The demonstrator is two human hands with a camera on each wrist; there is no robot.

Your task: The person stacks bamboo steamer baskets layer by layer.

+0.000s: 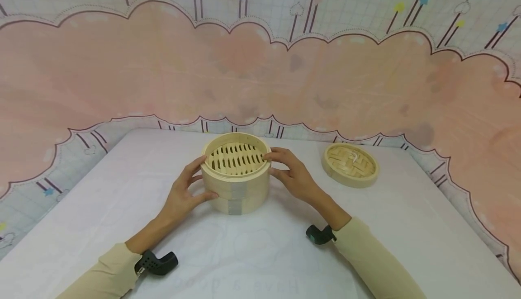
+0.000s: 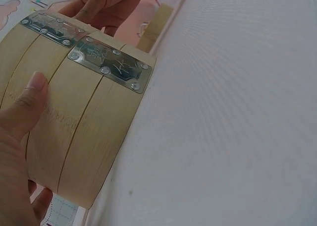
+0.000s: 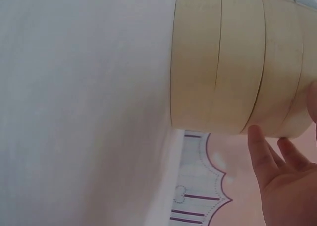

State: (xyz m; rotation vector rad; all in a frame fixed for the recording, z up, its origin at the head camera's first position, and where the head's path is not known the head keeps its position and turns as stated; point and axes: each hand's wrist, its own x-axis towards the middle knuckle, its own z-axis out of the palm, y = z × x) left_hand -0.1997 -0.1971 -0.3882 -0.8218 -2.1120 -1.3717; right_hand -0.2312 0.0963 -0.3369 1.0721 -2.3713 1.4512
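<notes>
Two round bamboo steamer baskets [image 1: 254, 192] stand stacked on the white table in the head view, the upper one showing a slatted floor [image 1: 238, 158]. My left hand [image 1: 181, 197] grips the stack's left side, thumb low on the front wall and fingers near the rim. On the opposite side my right hand [image 1: 295, 174] holds the upper basket, with fingers at the rim and thumb on the outer wall. Metal plates [image 2: 111, 65] lie one above the other across the seam in the left wrist view. The far fingertips of both hands are partly hidden behind the baskets.
A woven bamboo lid [image 1: 351, 165] with a small white loop lies on the table [image 1: 407, 226] to the right of the stack. Behind the table hangs a printed pink cloth [image 1: 244, 73]. Black wrist cameras [image 1: 158, 263] sit at both cuffs.
</notes>
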